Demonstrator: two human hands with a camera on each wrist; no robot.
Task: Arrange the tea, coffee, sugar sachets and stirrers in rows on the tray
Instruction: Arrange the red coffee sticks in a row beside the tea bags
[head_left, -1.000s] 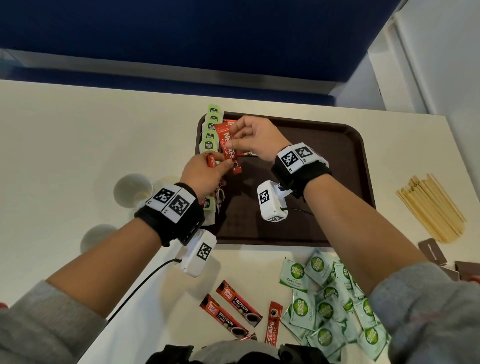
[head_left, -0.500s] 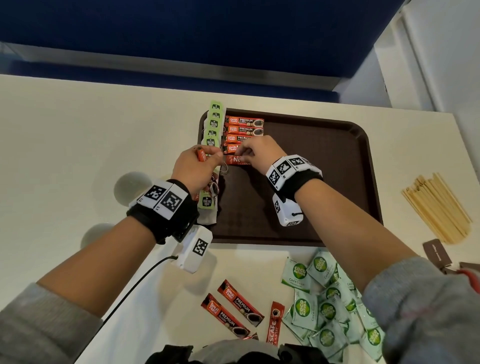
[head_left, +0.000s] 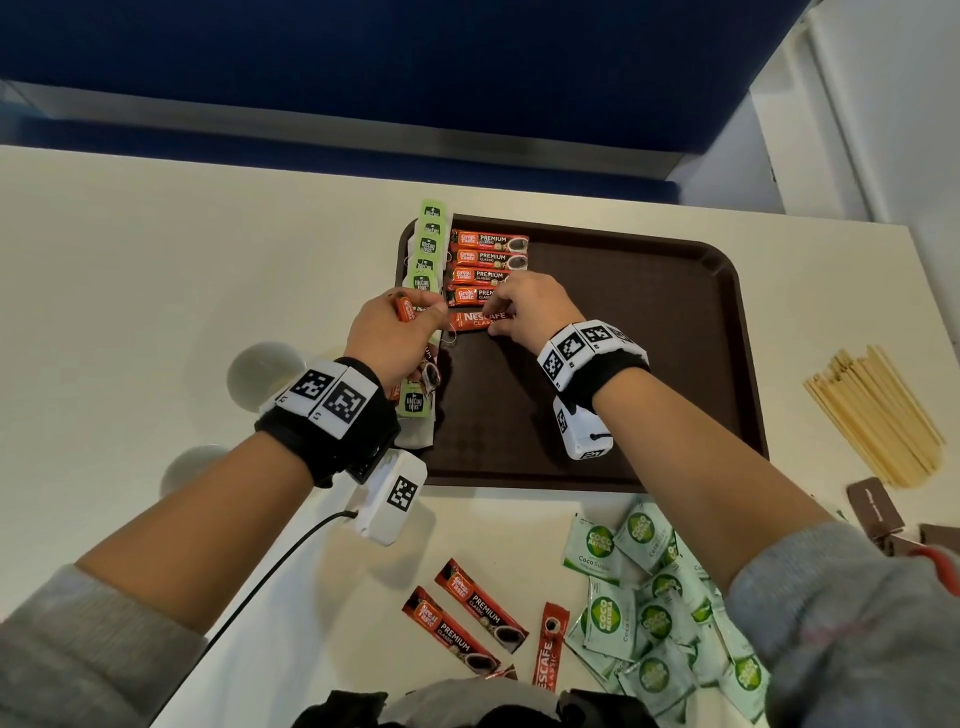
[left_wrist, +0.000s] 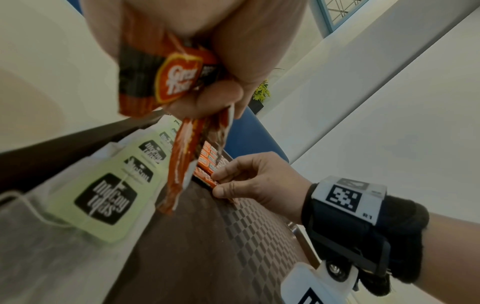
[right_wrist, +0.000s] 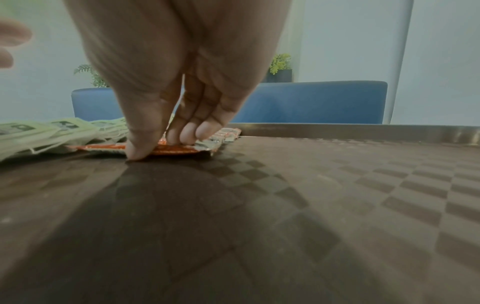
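I am pinching the Nescafe stick (head_left: 480, 320) against the tray (head_left: 623, 364) with my right hand (head_left: 524, 306), while my left hand (head_left: 387, 338) is clutching spare coffee sticks (left_wrist: 179, 164).

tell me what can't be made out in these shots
- How many coffee sticks the left hand grips: fingers cover them in the head view, and the left wrist view is blurred.
- Print on the Nescafe stick past its name: the right hand pinching it covers that end.
- Tea bags in the row's middle: the left hand hides them.
- Number of sugar sachets: the right sleeve and frame edge cut the pile off.
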